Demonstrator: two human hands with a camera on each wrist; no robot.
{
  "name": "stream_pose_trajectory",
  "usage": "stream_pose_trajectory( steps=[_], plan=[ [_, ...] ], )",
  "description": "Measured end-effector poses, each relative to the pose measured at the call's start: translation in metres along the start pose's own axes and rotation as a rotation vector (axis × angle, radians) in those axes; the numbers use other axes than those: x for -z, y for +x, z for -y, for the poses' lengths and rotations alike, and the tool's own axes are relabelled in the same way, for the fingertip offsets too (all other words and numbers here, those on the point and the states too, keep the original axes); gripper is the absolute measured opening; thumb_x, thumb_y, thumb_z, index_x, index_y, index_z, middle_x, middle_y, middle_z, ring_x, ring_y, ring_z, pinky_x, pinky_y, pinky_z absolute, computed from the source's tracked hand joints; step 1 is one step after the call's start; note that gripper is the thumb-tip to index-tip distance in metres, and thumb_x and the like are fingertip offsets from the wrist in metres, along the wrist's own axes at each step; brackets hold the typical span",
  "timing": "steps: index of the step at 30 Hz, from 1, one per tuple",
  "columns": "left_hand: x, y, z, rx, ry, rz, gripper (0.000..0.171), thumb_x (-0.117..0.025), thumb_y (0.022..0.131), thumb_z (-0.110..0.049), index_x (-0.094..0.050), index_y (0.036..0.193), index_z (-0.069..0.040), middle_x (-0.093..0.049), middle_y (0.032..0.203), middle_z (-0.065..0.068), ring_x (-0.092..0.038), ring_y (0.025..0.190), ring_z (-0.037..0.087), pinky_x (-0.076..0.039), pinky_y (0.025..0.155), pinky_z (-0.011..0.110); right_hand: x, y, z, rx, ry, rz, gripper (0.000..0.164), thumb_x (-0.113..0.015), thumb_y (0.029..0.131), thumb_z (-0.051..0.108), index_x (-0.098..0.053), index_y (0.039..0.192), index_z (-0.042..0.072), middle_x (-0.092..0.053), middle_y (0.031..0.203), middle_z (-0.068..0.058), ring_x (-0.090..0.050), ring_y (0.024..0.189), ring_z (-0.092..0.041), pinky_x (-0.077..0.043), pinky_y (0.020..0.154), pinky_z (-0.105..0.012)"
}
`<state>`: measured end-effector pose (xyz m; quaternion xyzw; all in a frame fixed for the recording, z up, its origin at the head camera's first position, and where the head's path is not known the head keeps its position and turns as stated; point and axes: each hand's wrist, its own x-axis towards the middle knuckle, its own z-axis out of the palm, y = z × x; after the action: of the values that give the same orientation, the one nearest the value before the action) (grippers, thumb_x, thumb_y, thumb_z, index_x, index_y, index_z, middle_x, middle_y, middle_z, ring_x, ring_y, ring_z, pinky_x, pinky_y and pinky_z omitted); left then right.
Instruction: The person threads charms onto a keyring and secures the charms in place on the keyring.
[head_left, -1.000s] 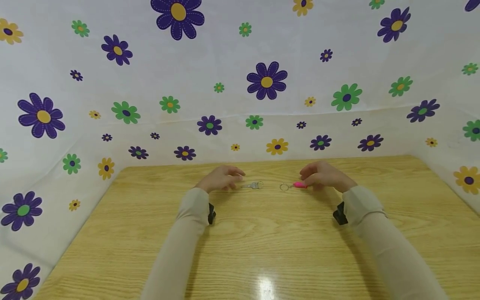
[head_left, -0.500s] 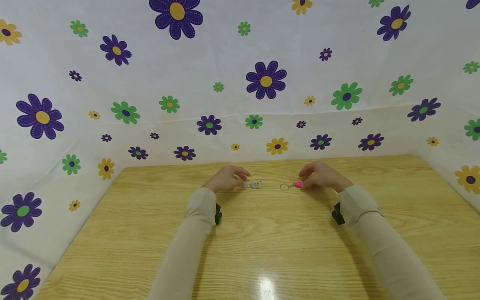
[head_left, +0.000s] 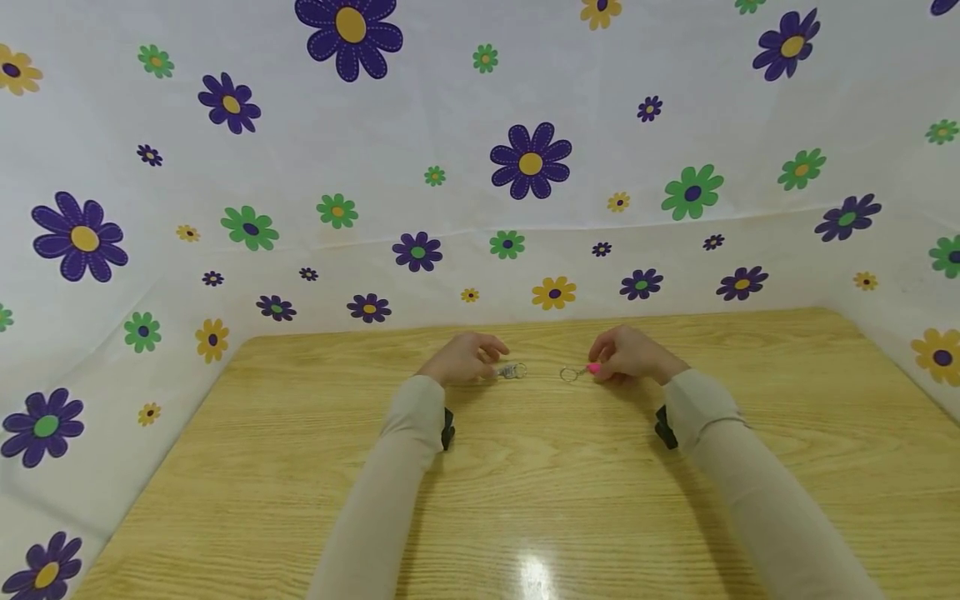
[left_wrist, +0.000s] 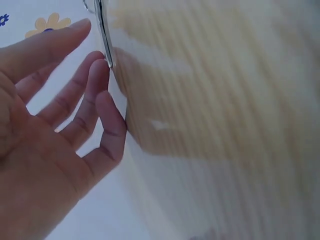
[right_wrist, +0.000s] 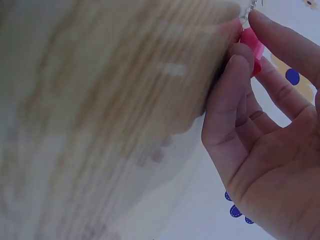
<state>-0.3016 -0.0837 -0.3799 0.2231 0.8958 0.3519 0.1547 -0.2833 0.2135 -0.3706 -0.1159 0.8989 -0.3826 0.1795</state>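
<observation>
My left hand (head_left: pixel 462 358) is beside a slim silver key-like piece (head_left: pixel 513 371) with a thin metal ring. Its fingers are bent with a gap between them; in the left wrist view one fingertip meets the end of the metal piece (left_wrist: pixel 104 35), seen edge-on. Opposite, my right hand (head_left: pixel 634 355) has its fingertips on both sides of the pink fob (right_wrist: pixel 251 41) of a keychain. The fob's chain and wire ring (head_left: pixel 569 375) point toward the silver piece. Much of the fob is hidden by the fingers.
Both things lie on a wood-grain table (head_left: pixel 495 467) near its back edge. A white cloth (head_left: pixel 465 108) printed with purple, green and yellow flowers hangs behind and at the sides. A dark device (head_left: pixel 666 427) is strapped under the right wrist.
Both hands have moved inward: the left one rightward along the silver piece, the right one leftward over the pink fob, covering more of it. The rings stay in place on the table.
</observation>
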Motion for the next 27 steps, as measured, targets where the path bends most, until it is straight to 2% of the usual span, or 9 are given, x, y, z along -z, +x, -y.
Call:
stream_pose_trajectory(
  steps=[3, 6, 11, 18, 23, 27],
  plan=[
    [-0.002, 0.003, -0.002, 0.014, 0.057, -0.004, 0.035, -0.073, 0.09, 0.002, -0.068, 0.124, -0.001, -0.069, 0.113, 0.014, -0.063, 0.105, 0.027, -0.053, 0.089, 0.034, 0.0, 0.0, 0.001, 0.01, -0.011, 0.009, 0.022, -0.073, 0.087, -0.001, -0.065, 0.106, -0.008, -0.061, 0.081, -0.008, -0.058, 0.064, -0.016, -0.053, 0.057, -0.028],
    [-0.004, 0.006, -0.006, 0.037, 0.098, -0.004, 0.031, -0.076, 0.089, -0.001, -0.069, 0.12, -0.001, -0.069, 0.101, 0.011, -0.062, 0.092, 0.022, -0.052, 0.082, 0.032, 0.0, 0.0, 0.002, 0.021, -0.023, 0.011, 0.017, -0.073, 0.088, -0.001, -0.065, 0.101, -0.007, -0.061, 0.081, -0.009, -0.059, 0.064, -0.016, -0.054, 0.057, -0.029],
    [-0.005, 0.007, -0.011, 0.092, 0.102, -0.024, 0.026, -0.077, 0.088, 0.0, -0.07, 0.113, -0.002, -0.067, 0.091, 0.008, -0.057, 0.081, 0.018, -0.049, 0.073, 0.028, 0.0, 0.001, 0.002, 0.03, -0.037, 0.011, 0.013, -0.073, 0.088, 0.0, -0.065, 0.097, -0.005, -0.063, 0.085, -0.011, -0.059, 0.065, -0.016, -0.054, 0.058, -0.029],
    [-0.008, 0.005, -0.018, 0.126, 0.149, -0.046, 0.016, -0.074, 0.09, 0.002, -0.072, 0.105, -0.002, -0.071, 0.101, 0.01, -0.063, 0.088, 0.02, -0.05, 0.078, 0.029, -0.003, 0.004, 0.001, 0.063, -0.073, 0.002, 0.009, -0.074, 0.089, 0.003, -0.067, 0.09, -0.002, -0.063, 0.077, -0.004, -0.054, 0.064, -0.014, -0.048, 0.058, -0.027],
    [-0.011, 0.004, -0.021, 0.17, 0.176, -0.047, 0.02, -0.072, 0.092, -0.001, -0.071, 0.113, -0.001, -0.069, 0.112, 0.013, -0.064, 0.102, 0.026, -0.052, 0.091, 0.039, -0.004, 0.006, -0.001, 0.123, -0.095, -0.02, 0.009, -0.076, 0.084, 0.004, -0.069, 0.085, -0.002, -0.064, 0.074, -0.002, -0.051, 0.068, -0.014, -0.043, 0.064, -0.029],
    [-0.012, 0.005, -0.023, 0.195, 0.207, -0.047, 0.024, -0.071, 0.093, -0.002, -0.071, 0.117, 0.001, -0.068, 0.119, 0.014, -0.062, 0.114, 0.03, -0.05, 0.098, 0.042, -0.004, 0.005, 0.0, 0.136, -0.079, -0.016, 0.012, -0.072, 0.085, 0.005, -0.071, 0.09, -0.005, -0.064, 0.075, -0.002, -0.051, 0.068, -0.014, -0.042, 0.063, -0.028]
  ],
)
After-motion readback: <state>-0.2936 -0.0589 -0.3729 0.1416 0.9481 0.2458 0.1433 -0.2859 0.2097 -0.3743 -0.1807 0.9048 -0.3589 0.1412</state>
